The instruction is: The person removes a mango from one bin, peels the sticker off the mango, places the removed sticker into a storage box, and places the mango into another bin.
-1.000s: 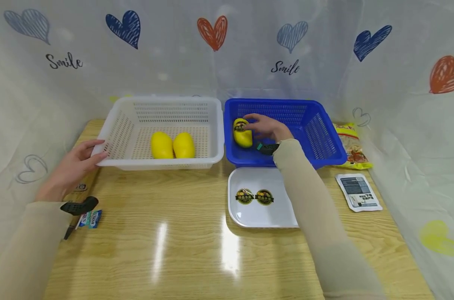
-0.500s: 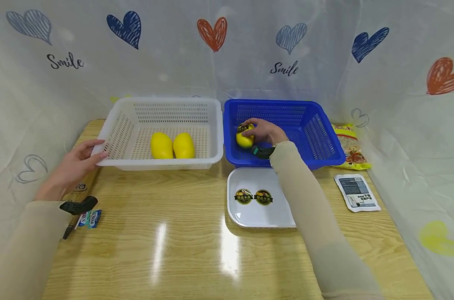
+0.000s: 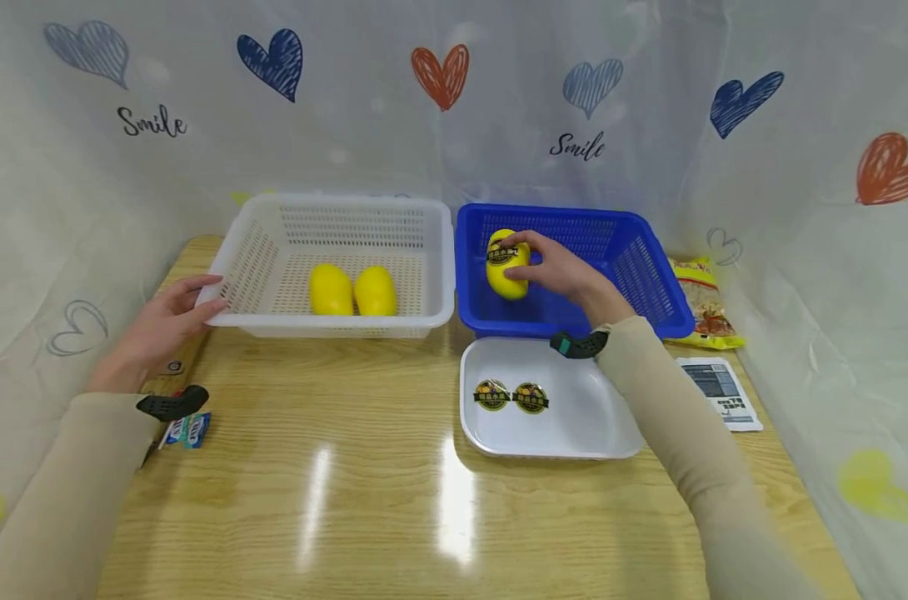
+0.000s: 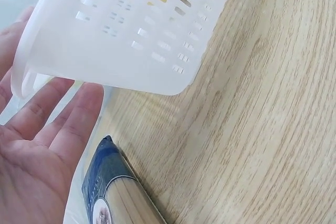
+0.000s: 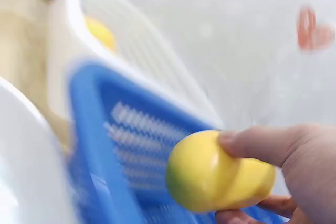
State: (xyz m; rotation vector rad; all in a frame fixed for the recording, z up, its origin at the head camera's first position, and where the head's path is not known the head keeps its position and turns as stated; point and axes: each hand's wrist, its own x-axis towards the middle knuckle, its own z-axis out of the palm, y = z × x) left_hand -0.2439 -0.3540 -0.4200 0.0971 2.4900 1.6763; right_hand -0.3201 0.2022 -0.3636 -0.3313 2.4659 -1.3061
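Note:
A yellow mango (image 3: 507, 284) with a dark round sticker is held between the thumb and fingers of my right hand (image 3: 555, 265), raised above the blue basket (image 3: 544, 321). Its greenish end shows in the right wrist view, with the thumb pressing on its upper side. My left hand (image 3: 157, 329) grips the white basket (image 3: 341, 322) at its front left corner; in the left wrist view some fingers pass under the rim. Two more yellow mangoes, a left one (image 3: 331, 291) and a right one (image 3: 376, 292), lie side by side inside the white basket.
A white tray (image 3: 574, 429) bearing two round stickers (image 3: 511, 397) stands before the blue basket. Further right lie a yellow food bag (image 3: 705, 304) and a white packet (image 3: 724, 396). By the left wrist are a small blue packet (image 3: 189, 430) and a long pack (image 4: 121, 187).
My right hand has taken hold of the mango, which lay in the blue basket, and lifted it. The left hand keeps its place on the white basket. The head view has shifted slightly.

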